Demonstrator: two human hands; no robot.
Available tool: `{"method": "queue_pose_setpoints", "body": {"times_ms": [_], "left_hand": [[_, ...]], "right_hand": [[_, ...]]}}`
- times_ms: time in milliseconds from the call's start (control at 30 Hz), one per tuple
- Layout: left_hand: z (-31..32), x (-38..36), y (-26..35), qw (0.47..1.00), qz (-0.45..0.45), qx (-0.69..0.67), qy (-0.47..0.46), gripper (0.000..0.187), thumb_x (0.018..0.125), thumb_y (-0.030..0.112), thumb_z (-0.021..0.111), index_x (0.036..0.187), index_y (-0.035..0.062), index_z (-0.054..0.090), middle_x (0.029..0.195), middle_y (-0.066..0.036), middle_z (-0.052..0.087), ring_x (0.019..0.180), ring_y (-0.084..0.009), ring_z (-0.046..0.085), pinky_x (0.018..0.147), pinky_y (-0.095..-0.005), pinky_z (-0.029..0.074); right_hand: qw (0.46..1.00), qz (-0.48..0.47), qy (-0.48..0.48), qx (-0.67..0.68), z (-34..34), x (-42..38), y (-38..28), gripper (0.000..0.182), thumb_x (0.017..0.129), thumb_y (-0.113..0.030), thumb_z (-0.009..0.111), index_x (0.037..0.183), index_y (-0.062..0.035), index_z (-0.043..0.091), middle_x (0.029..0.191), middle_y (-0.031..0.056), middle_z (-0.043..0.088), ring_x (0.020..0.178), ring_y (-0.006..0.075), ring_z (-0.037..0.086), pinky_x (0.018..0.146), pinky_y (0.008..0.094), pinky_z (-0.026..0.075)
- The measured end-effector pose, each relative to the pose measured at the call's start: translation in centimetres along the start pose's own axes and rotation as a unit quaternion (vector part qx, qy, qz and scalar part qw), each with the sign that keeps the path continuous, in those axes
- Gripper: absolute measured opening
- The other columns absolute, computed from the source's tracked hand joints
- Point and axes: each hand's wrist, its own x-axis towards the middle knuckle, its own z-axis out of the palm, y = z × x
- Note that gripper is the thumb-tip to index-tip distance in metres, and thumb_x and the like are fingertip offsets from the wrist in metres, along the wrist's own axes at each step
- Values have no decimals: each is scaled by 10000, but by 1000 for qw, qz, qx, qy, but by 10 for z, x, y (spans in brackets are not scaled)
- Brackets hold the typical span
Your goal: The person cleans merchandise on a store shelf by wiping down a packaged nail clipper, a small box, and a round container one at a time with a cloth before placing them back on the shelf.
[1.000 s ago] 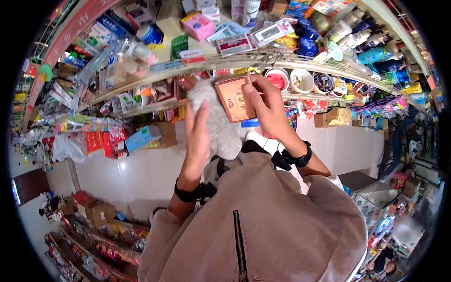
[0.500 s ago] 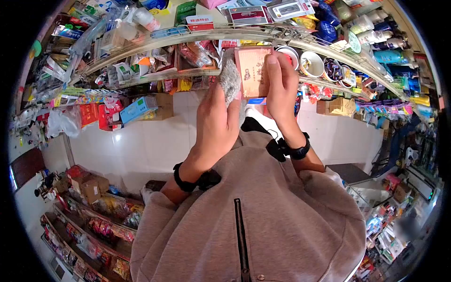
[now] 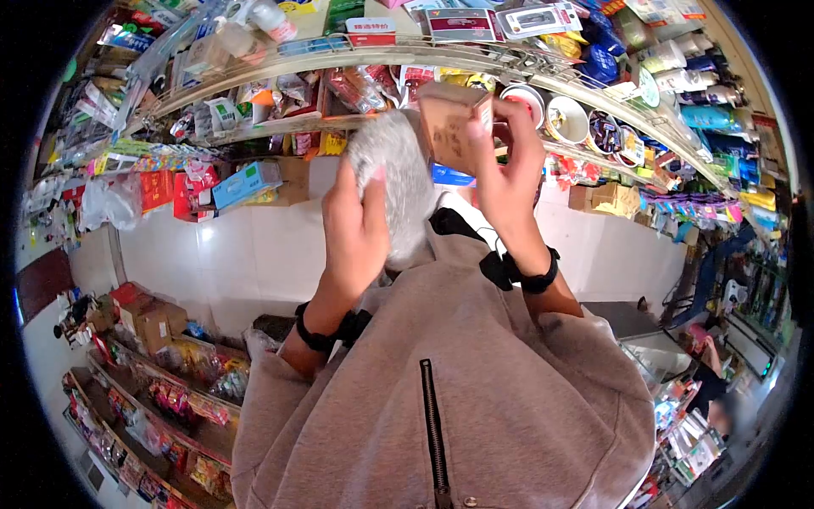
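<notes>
My left hand (image 3: 354, 229) is closed on a fluffy grey cloth (image 3: 394, 174), which hangs down between the hand and my chest. Thumb and fingers of my right hand (image 3: 511, 174) grip a small tan cardboard box (image 3: 449, 127) with dark printing on its face. The box is tilted, and one narrow side shows near my thumb. Cloth and box are close to each other, in front of the crowded shelf (image 3: 339, 58). Part of the right fingers is hidden behind the box.
White tubs (image 3: 566, 119) of small packets stand on the lower shelf, right of the box. A blue carton (image 3: 246, 185) sits low at left. Bottles (image 3: 678, 81) crowd the upper right. Snack racks (image 3: 161, 399) are behind me at left; a person (image 3: 708, 373) is at lower right.
My left hand has moved left and down with the cloth, away from the box, and more of the cloth shows. The box has tilted in my right hand.
</notes>
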Motion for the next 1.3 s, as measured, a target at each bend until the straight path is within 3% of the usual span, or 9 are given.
{"method": "queue_pose_setpoints", "body": {"times_ms": [100, 200, 400, 633, 800, 867, 1100, 1200, 1300], "left_hand": [[4, 6, 9, 980, -82, -176, 29, 305, 1000, 34, 463, 1295, -39, 492, 1128, -102, 643, 1031, -151, 580, 931, -316, 452], [13, 8, 3, 974, -36, -210, 81, 301, 1002, 36, 441, 1289, -30, 500, 1150, -112, 640, 1040, -159, 587, 931, -312, 454], [10, -1, 5, 963, -72, -257, 33, 307, 1004, 40, 439, 1293, -35, 507, 1160, -106, 636, 1053, -147, 575, 933, -301, 452], [6, -7, 7, 953, -94, -285, 35, 318, 1014, 54, 457, 1316, -38, 492, 1159, -92, 637, 1031, -118, 566, 904, -288, 459], [10, -15, 3, 954, -102, -279, 21, 320, 1006, 48, 470, 1317, -28, 484, 1113, -111, 655, 968, -134, 595, 829, -297, 485], [11, -21, 4, 976, -73, -205, -1, 334, 999, 49, 481, 1324, -28, 472, 1048, -147, 669, 918, -137, 607, 795, -311, 497], [16, -19, -6, 994, -24, -104, 12, 412, 926, -5, 521, 1326, -73, 453, 1093, -291, 631, 1002, -464, 624, 842, -428, 499], [12, -21, 3, 998, 11, -50, -28, 380, 954, 5, 498, 1322, -75, 453, 1144, -220, 638, 1056, -296, 641, 919, -359, 471], [12, -27, 4, 998, 13, -47, -29, 409, 940, -10, 492, 1345, -52, 451, 1147, -234, 635, 1066, -334, 639, 925, -368, 469]], "right_hand": [[984, -135, -96, -63, 5, -13, -5, 357, 807, -212, 785, 1014, 14, 601, 1058, 183, 590, 961, 332, 600, 825, 401, 481], [977, -136, -158, -32, 0, -21, -18, 405, 763, -165, 821, 1081, -19, 618, 1227, 190, 572, 1118, 359, 594, 942, 403, 471], [984, -111, -131, -41, -3, -26, -6, 452, 712, -104, 851, 1099, -37, 628, 1252, 201, 588, 1151, 361, 594, 961, 400, 474], [989, -7, -125, 79, 4, -39, 11, 522, 779, -43, 810, 1216, -15, 525, 1286, 163, 561, 1177, 242, 589, 994, 362, 480], [992, -31, -78, 93, 10, -38, 21, 501, 773, -44, 811, 1192, -18, 538, 1267, 162, 559, 1144, 248, 603, 969, 362, 508], [987, 49, -66, 139, 10, -33, 16, 487, 808, -33, 790, 1198, -16, 500, 1237, 140, 568, 1073, 208, 627, 929, 335, 515], [984, 40, -75, 157, 14, -40, 5, 486, 821, -40, 783, 1204, -22, 484, 1130, 133, 628, 1001, 187, 659, 848, 316, 536], [981, 90, -53, 165, 17, -31, 12, 485, 822, -49, 785, 1200, -25, 483, 1132, 140, 624, 1045, 196, 646, 862, 319, 530], [991, 44, 14, 123, 24, -25, 17, 521, 801, -58, 805, 1213, -24, 487, 1150, 133, 609, 1057, 210, 632, 885, 327, 513]]}}
